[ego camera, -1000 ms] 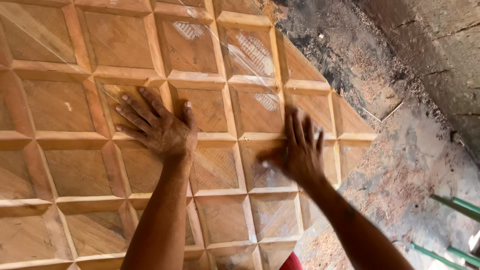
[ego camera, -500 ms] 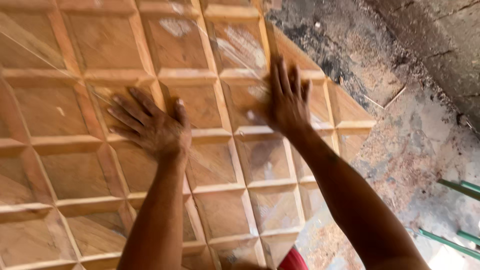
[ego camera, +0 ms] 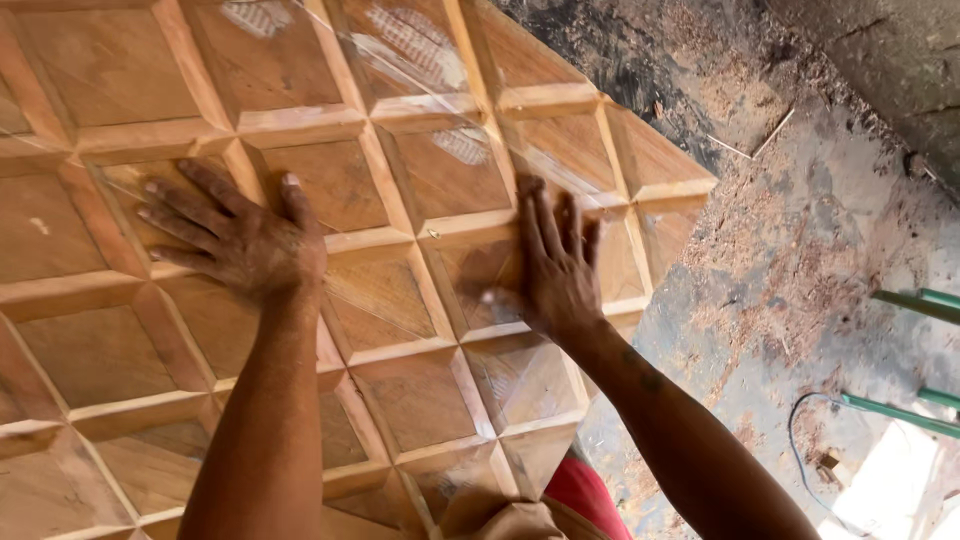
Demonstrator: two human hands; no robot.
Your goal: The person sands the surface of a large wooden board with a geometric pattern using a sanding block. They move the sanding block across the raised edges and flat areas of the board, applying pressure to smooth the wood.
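On the panel (ego camera: 420, 300) both your hands lie flat, palms down, fingers stretched out and gripping nothing. Your left hand (ego camera: 235, 235) rests toward the left of the panel, fingers spread and pointing up and to the left, covering the corner of one square recess and the raised rib beside it; the thumb lies along a rib toward the middle. Your right hand (ego camera: 550, 265) presses near the panel's right edge, fingers close together and pointing up, with the fingertips on a rib and the palm over a recess. Both hands look dusty. The two hands are well apart, with one full recess between them.

Under your hands the panel is bare light-brown wood, a grid of square sunken fields framed by bevelled ribs, set at a slant in the view. It fills the left and middle of the picture, and its stepped right edge ends just beyond your right hand. Several upper fields carry pale, chalky smears (ego camera: 420, 45).

Beyond that edge lies a rough floor (ego camera: 800, 250) strewn with sawdust, darker toward the top. A thin dark cable (ego camera: 800, 440) loops on it at lower right, near some green bars (ego camera: 900, 410). Red cloth (ego camera: 585, 495) shows at the bottom, just below the panel's lower corner.
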